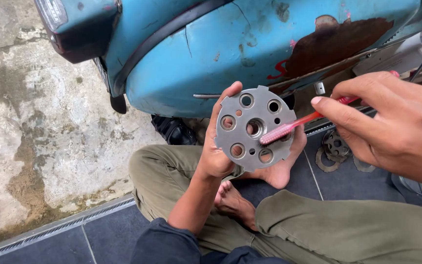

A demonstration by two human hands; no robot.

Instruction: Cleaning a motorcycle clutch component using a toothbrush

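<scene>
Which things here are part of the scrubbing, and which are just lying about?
In use: metal plate in left hand; pink toothbrush in right hand, bristles on plate.
Lying about: toothed discs on tiled floor; blue scooter; black shoe.

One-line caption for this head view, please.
Seated beside a blue scooter, the left hand holds a round holed metal plate while the right hand brushes it with a red toothbrush.
</scene>
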